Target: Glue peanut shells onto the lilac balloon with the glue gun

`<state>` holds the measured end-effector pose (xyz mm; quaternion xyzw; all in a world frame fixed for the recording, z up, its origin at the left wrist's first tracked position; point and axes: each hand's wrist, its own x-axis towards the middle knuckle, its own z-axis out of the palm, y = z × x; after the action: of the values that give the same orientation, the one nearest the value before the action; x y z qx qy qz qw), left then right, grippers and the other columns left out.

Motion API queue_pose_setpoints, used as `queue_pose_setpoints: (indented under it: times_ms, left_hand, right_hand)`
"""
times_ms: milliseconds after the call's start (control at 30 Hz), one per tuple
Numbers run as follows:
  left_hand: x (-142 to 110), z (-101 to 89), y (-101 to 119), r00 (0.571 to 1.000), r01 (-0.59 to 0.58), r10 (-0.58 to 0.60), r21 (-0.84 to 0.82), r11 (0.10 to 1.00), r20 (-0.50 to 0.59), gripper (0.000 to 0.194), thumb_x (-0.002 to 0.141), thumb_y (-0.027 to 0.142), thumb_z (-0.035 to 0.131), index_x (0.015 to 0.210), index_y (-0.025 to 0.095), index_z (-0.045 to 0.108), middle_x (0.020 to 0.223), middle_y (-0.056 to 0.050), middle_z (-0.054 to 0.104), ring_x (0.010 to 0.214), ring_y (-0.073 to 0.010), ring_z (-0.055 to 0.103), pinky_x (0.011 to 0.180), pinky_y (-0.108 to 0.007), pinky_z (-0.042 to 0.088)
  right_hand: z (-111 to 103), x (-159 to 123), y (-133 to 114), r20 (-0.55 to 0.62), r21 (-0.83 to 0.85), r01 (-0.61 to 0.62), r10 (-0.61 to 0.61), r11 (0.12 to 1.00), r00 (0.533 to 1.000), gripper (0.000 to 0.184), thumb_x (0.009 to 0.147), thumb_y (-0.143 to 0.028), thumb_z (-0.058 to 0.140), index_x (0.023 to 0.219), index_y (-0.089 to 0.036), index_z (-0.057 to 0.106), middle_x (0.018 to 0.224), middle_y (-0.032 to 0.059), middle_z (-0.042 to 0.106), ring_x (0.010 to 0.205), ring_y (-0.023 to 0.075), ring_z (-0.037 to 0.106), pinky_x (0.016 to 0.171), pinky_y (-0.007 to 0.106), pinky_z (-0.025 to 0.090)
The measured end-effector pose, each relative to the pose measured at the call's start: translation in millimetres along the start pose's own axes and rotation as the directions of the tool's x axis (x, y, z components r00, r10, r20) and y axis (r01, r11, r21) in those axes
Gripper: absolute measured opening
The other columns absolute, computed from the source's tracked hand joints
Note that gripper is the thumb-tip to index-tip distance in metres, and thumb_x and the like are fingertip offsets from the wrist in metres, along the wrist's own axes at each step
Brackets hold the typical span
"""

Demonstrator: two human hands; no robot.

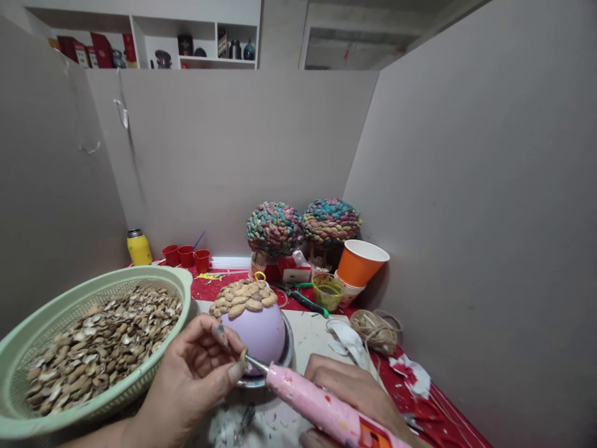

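Observation:
My left hand (200, 361) pinches a peanut shell (244, 356) between thumb and fingertips. In my right hand (354, 392) is a pink hot glue gun (321, 404), its metal nozzle touching or almost touching that shell. Just behind my hands, a lilac ball (259, 333) rests in a metal bowl (290, 348). Overlapping peanut shells (245, 298) cover the ball's top, around a small yellow ring (260, 276). To the left stands a green plastic basket (181, 280) holding many loose peanut shells (107, 342).
Two multicoloured shell-covered balls (275, 229) stand at the back. Nearby are red cups (186, 255), a yellow bottle (138, 247), orange paper cup (361, 264), green-handled pliers (308, 303), twine (375, 330) and red scissors (426, 417). Grey partitions (242, 143) enclose the table.

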<state>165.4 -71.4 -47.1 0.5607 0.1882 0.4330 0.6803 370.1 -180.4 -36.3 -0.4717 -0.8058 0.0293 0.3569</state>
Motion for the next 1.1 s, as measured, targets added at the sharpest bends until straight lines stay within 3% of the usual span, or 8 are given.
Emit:
queue_pose_setpoints:
  times_ms: [200,367,500,700,1100]
  left_hand:
    - [0,-0.7,-2,1.0,0.007,-0.007,-0.009,1.0,-0.003,0.026,0.072,0.016,0.08,0.08,0.02,0.056,0.08,0.003,0.068,0.073,-0.0087,0.064,0.069,-0.016,0.052]
    - [-1,1.1,0,1.0,0.012,-0.012,-0.024,1.0,0.021,0.026,0.072,0.017,0.08,0.079,0.02,0.055,0.079,0.004,0.067,0.071,-0.0082,0.063,0.067,-0.016,0.052]
    - [-1,0.3,0,1.0,0.005,-0.004,-0.021,1.0,0.025,0.026,0.073,0.018,0.08,0.081,0.02,0.055,0.08,0.004,0.067,0.072,-0.0089,0.063,0.067,-0.017,0.052]
    - [-2,0.0,1,1.0,0.0,0.0,-0.01,1.0,0.017,0.027,0.073,0.018,0.08,0.081,0.02,0.054,0.08,0.002,0.067,0.073,-0.0106,0.063,0.067,-0.019,0.052]
    - [0,0.3,1,1.0,-0.031,0.031,0.016,0.999,0.001,0.026,0.073,0.018,0.079,0.081,0.02,0.055,0.081,0.002,0.066,0.073,-0.0112,0.061,0.068,-0.021,0.052]
  right_hand:
    - [9,-2,8,-0.02,-0.053,0.02,-0.021,0.998,1.0,0.041,0.102,-0.045,0.034,0.074,-0.021,0.049,0.066,0.0014,0.055,0.056,0.013,0.051,0.055,0.021,0.042]
    - [19,-1,16,-0.196,-0.083,0.131,-0.145,0.988,0.97,0.042,0.103,-0.043,0.032,0.068,-0.022,0.044,0.055,-0.0027,0.046,0.047,0.0116,0.043,0.049,0.022,0.038]
    - [16,0,11,-0.13,-0.099,0.056,-0.068,0.994,0.989,0.03,0.098,-0.034,0.046,0.071,-0.021,0.048,0.061,-0.0016,0.05,0.051,0.0115,0.046,0.051,0.021,0.039]
    - [11,-1,7,-0.118,-0.091,0.056,-0.067,0.994,0.991,0.026,0.097,-0.032,0.049,0.074,-0.02,0.049,0.064,-0.0013,0.051,0.053,0.0116,0.048,0.052,0.02,0.04]
    - [6,2,6,-0.004,-0.086,0.044,-0.044,0.995,0.999,0.041,0.103,-0.041,0.033,0.077,-0.018,0.053,0.065,0.002,0.054,0.057,0.0135,0.05,0.055,0.023,0.04]
